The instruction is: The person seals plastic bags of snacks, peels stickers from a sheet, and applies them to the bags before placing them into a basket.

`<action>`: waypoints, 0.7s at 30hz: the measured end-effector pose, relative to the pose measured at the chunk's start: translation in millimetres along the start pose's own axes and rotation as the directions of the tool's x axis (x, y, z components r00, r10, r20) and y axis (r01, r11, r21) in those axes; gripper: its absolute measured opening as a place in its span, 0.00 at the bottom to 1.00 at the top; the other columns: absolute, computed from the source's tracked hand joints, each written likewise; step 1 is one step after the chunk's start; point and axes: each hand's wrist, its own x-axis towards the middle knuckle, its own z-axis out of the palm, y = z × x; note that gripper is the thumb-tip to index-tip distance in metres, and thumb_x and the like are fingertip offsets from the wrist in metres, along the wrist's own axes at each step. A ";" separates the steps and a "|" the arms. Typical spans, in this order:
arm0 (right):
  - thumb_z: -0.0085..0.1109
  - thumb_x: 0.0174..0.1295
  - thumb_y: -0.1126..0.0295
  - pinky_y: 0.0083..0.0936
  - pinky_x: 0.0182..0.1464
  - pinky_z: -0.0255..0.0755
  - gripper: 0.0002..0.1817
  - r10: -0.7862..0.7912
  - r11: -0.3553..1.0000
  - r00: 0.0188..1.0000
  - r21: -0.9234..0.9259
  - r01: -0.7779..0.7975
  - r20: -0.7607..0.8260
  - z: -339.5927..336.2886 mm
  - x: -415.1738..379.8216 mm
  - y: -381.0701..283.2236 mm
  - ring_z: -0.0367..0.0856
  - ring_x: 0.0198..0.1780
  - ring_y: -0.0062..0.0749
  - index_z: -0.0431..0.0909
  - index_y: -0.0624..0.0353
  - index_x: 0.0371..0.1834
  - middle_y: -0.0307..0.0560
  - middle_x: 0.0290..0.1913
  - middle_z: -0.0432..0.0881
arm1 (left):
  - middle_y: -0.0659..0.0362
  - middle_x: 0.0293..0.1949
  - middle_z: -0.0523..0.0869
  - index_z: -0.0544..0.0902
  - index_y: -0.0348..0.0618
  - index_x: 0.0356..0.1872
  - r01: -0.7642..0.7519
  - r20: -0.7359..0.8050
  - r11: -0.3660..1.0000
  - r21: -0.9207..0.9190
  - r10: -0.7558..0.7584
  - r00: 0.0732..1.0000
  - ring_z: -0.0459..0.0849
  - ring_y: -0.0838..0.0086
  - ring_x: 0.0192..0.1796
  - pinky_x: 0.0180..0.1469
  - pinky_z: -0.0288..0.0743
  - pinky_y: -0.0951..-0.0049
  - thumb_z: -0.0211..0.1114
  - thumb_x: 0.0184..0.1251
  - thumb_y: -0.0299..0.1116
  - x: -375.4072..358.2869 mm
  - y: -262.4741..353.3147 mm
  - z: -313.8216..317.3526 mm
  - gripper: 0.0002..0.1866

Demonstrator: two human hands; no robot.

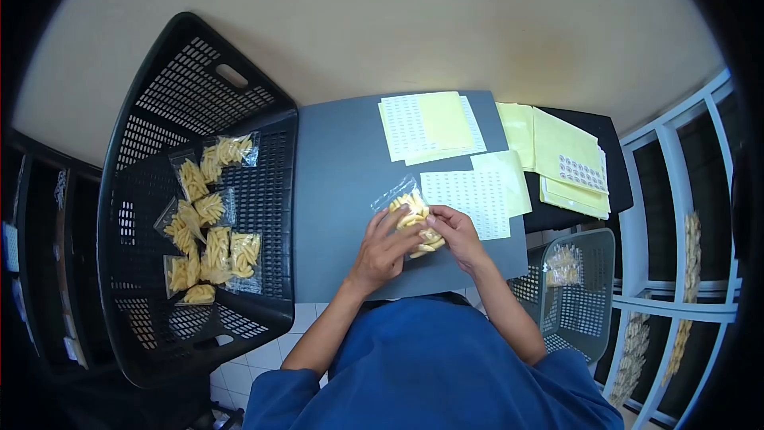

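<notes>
A clear plastic bag of pale yellow, finger-shaped snack pieces [413, 209] is between my two hands, just above the grey table [334, 175]. My left hand [380, 253] lies across its left side, the fingers curved over the front. At the right edge, my right hand [456, 236] pinches the bag with its thumb on top. The bag's clear upper end sticks out past my fingers. Just beyond my right hand lies a white sheet of small printed labels [469, 195]. What is under the bag is hidden.
At left stands a large black basket [290, 215] with several bags of the same snack [216, 251]. More label sheets and yellow backing paper [446, 121] lie at the back, with another stack [569, 151] at right. A smaller green basket [593, 314] below right contains a bag.
</notes>
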 end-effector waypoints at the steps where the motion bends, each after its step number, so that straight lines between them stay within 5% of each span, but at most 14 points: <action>1: 0.61 0.74 0.70 0.18 0.54 0.76 0.17 -0.038 0.999 0.999 -0.026 0.038 -0.016 -5.3 -0.8 1.2 0.83 0.50 0.20 0.78 0.68 0.62 0.44 0.50 0.86 | 0.53 0.63 0.84 0.87 0.45 0.50 0.071 -0.059 0.997 -0.042 -0.073 0.996 0.75 0.52 0.73 0.74 0.62 0.45 0.64 0.53 0.16 2.2 4.4 3.0 0.22; 3: 0.58 0.77 0.70 0.19 0.54 0.77 0.15 -0.111 0.991 0.993 -0.077 0.107 -0.041 -14.4 -2.1 12.6 0.84 0.49 0.20 0.77 0.66 0.61 0.43 0.48 0.87 | 0.45 0.66 0.80 0.81 0.37 0.60 0.264 -0.231 0.940 -0.215 -0.311 0.922 0.75 0.52 0.72 0.74 0.64 0.51 0.60 0.60 0.16 2.6 23.6 10.1 0.24; 5: 0.56 0.77 0.71 0.19 0.53 0.77 0.14 -0.160 0.987 0.983 -0.017 0.159 -0.088 -24.2 -3.3 27.4 0.84 0.49 0.20 0.77 0.66 0.61 0.43 0.47 0.87 | 0.44 0.65 0.80 0.78 0.35 0.63 0.402 -0.404 0.812 -0.423 -0.566 0.718 0.76 0.55 0.71 0.73 0.66 0.54 0.61 0.65 0.18 9.5 35.3 23.7 0.23; 6: 0.55 0.78 0.71 0.18 0.53 0.77 0.14 -0.179 0.983 0.977 0.013 0.181 -0.113 -27.6 -5.8 35.2 0.84 0.49 0.20 0.76 0.65 0.61 0.44 0.47 0.87 | 0.48 0.61 0.83 0.74 0.33 0.67 0.461 -0.380 0.725 -0.511 -0.672 0.636 0.80 0.64 0.65 0.65 0.74 0.64 0.63 0.74 0.24 8.0 26.3 34.7 0.22; 9: 0.55 0.77 0.71 0.18 0.53 0.77 0.15 -0.216 0.976 0.973 0.022 0.219 -0.086 -30.5 -13.1 45.6 0.84 0.49 0.20 0.75 0.64 0.62 0.44 0.48 0.87 | 0.53 0.55 0.86 0.77 0.33 0.65 0.493 0.097 0.211 -0.844 -0.845 0.527 0.84 0.72 0.57 0.53 0.79 0.75 0.67 0.75 0.28 7.8 5.3 40.0 0.21; 10: 0.56 0.77 0.71 0.18 0.54 0.76 0.15 -0.195 0.980 0.978 0.025 0.197 -0.076 -30.8 -14.9 43.3 0.84 0.49 0.20 0.75 0.64 0.62 0.44 0.48 0.87 | 0.56 0.47 0.89 0.80 0.31 0.61 0.518 0.096 0.238 -0.821 -0.838 0.537 0.87 0.79 0.48 0.46 0.79 0.81 0.67 0.76 0.28 10.4 6.7 41.4 0.18; 13: 0.61 0.74 0.71 0.18 0.54 0.76 0.17 -0.175 0.984 0.983 0.002 0.176 -0.061 -29.4 -26.6 27.5 0.83 0.49 0.20 0.74 0.65 0.63 0.44 0.47 0.86 | 0.56 0.42 0.91 0.83 0.29 0.54 0.596 0.126 0.267 -0.758 -0.836 0.535 0.88 0.79 0.44 0.47 0.80 0.80 0.67 0.76 0.27 12.8 4.4 41.3 0.13; 21: 0.70 0.66 0.76 0.21 0.47 0.81 0.13 -0.187 0.974 0.982 -0.133 0.182 -0.029 -26.1 -36.8 -6.2 0.86 0.45 0.22 0.80 0.66 0.51 0.43 0.45 0.87 | 0.54 0.41 0.91 0.85 0.34 0.46 0.570 0.133 0.316 -0.759 -0.781 0.610 0.89 0.78 0.43 0.44 0.81 0.78 0.67 0.75 0.28 29.4 33.9 37.7 0.07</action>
